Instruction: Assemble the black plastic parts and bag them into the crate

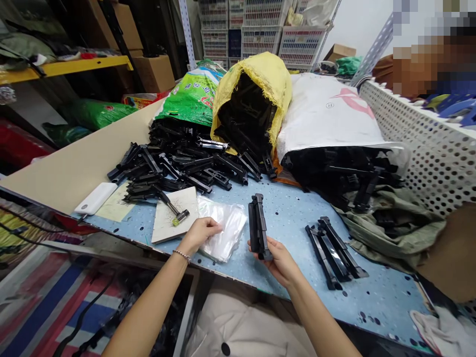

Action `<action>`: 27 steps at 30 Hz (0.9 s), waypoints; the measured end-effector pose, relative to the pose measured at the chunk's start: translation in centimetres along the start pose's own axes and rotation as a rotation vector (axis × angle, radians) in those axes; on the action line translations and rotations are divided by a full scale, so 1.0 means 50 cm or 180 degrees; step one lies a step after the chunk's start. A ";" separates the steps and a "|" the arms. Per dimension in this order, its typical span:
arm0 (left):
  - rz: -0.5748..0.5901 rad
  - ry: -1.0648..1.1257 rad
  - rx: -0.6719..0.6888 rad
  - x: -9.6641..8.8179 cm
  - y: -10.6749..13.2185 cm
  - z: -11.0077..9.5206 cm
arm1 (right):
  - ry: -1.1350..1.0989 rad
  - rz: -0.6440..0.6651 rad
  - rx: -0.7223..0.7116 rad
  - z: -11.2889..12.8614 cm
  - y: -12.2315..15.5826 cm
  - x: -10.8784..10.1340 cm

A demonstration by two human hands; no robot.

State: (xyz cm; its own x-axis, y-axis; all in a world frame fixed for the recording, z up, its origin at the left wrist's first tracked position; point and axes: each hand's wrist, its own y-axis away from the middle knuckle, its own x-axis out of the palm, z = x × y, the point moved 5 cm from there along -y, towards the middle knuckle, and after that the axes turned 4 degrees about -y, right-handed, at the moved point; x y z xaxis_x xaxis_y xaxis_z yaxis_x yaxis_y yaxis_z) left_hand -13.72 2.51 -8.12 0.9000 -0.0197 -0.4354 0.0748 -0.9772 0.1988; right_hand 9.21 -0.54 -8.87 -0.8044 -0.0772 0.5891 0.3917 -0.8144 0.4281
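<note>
My right hand (280, 262) grips the lower end of a bundle of long black plastic parts (258, 225) and holds it upright over the blue tabletop. At a stack of clear plastic bags (226, 230), my left hand (201, 235) has its thumb and fingers pinched together on the bags' upper left part. A beaded bracelet circles that wrist. Left of the bags, a small hammer (173, 208) with a yellow-green tip rests on a pale square board (188, 201). Several similar black parts (334, 253) lie side by side to the right.
A heap of black parts (178, 163) spills from a green sack (189, 99). A yellow sack (278, 79) and a white sack (330, 114) hold more. A white power bank (95, 197) lies at left. A perforated white basket (427, 129) stands right, near another person.
</note>
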 end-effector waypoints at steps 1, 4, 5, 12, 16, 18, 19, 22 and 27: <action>-0.0071 0.0036 -0.0011 0.002 0.002 0.001 | -0.0029 0.0045 0.0010 0.002 -0.004 0.010; -0.0228 0.0072 -0.0002 0.013 0.003 -0.002 | -0.0178 0.0246 -0.0057 0.008 -0.029 0.056; -0.0236 0.0078 0.0020 0.017 0.002 -0.004 | -0.0234 0.0341 -0.0099 0.010 -0.041 0.074; -0.0577 -0.0078 0.0290 -0.040 0.027 -0.033 | -0.0351 0.0230 -0.0152 -0.019 -0.137 0.114; -0.0881 -0.1564 0.1095 -0.070 0.059 -0.067 | -0.0369 0.0148 -0.0148 -0.021 -0.139 0.096; -0.0711 -0.2251 0.1257 -0.059 0.057 -0.066 | -0.0395 0.0144 -0.0150 -0.016 -0.116 0.087; -0.0634 -0.2366 0.1246 -0.054 0.051 -0.060 | -0.0427 0.0218 -0.0081 -0.016 -0.099 0.084; -0.0408 -0.1959 0.1244 -0.046 0.023 -0.040 | -0.0537 0.0695 0.0631 -0.048 -0.039 0.079; 0.0063 -0.1438 0.1547 -0.047 0.024 -0.034 | -0.1181 0.1071 0.1786 -0.128 0.013 0.066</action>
State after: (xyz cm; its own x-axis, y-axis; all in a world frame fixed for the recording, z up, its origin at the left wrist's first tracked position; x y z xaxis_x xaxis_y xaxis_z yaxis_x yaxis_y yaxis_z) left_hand -15.00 1.76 -5.35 0.6229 -0.0221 -0.7820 -0.2373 -0.9578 -0.1620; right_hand 3.94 -4.98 -11.02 -0.4366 0.0097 0.8996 0.8384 -0.3583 0.4108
